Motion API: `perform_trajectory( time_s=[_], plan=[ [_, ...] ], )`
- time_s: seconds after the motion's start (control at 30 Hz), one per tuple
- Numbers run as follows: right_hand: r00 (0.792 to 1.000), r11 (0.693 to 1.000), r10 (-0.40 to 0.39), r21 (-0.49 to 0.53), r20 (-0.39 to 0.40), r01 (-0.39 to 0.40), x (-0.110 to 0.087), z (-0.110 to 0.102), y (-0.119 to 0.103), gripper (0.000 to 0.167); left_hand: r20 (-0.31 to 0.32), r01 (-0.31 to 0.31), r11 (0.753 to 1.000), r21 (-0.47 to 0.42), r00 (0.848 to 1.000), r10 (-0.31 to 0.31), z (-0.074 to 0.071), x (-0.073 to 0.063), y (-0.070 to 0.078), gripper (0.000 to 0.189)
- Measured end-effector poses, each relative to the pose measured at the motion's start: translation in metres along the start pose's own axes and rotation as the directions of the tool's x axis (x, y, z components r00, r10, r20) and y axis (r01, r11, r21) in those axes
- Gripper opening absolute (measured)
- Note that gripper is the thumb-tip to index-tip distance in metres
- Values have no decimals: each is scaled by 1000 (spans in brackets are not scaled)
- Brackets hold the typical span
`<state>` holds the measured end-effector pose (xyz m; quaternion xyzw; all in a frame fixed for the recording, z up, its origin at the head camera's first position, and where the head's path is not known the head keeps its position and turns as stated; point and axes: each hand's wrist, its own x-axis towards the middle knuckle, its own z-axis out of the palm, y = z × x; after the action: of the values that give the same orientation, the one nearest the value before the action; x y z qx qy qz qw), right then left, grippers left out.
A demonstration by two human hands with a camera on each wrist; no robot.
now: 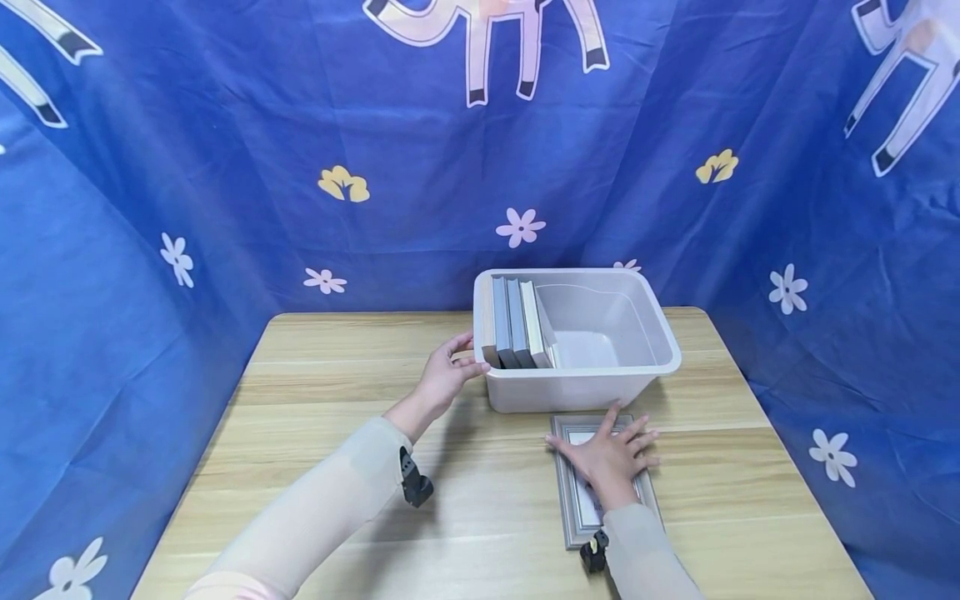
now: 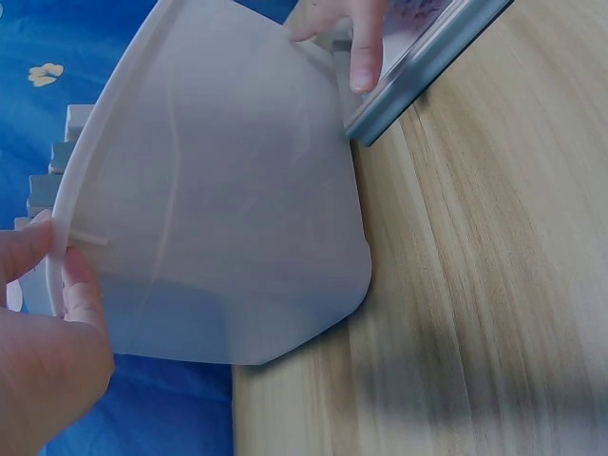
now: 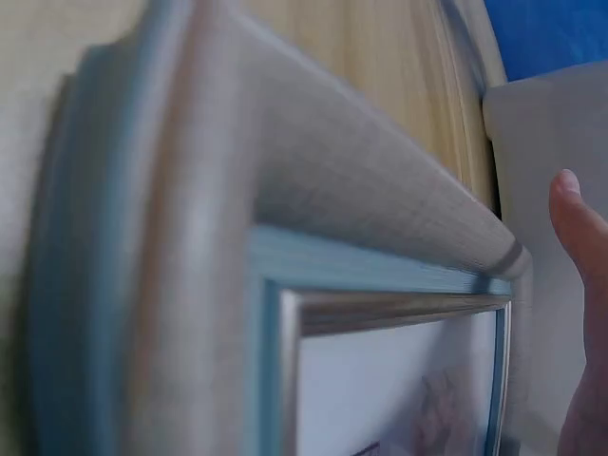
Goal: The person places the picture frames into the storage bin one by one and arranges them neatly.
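A pale grey plastic bin (image 1: 573,390) stands at the back of the table. My left hand (image 1: 438,379) pinches its rim at the left front corner, thumb and fingers on either side in the left wrist view. Inside the bin's left end, several flat grey and cream pieces (image 1: 517,321) stand on edge side by side. A grey picture frame (image 1: 566,492) lies face up in front of the bin. Over it my right hand (image 1: 609,457) is spread with fingers straight; whether it touches the frame, I cannot tell. In the right wrist view the frame (image 3: 361,180) looms large and blurred.
The wooden table (image 1: 315,467) has rounded back corners. A blue patterned cloth (image 1: 420,183) hangs behind and along both sides, close to the bin's back. The right part of the bin's floor (image 1: 588,350) shows bare.
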<state>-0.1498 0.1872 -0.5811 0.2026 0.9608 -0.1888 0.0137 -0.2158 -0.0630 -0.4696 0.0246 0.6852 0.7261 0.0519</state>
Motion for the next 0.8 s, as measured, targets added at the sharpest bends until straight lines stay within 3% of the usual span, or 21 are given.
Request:
perform_trajectory(
  time_s=[0.8],
  plan=[
    [993,994,88,52,82,-92,12,3,-8,150,-4,1,1000,-24,1000,-1,0,2,0,69]
  ],
)
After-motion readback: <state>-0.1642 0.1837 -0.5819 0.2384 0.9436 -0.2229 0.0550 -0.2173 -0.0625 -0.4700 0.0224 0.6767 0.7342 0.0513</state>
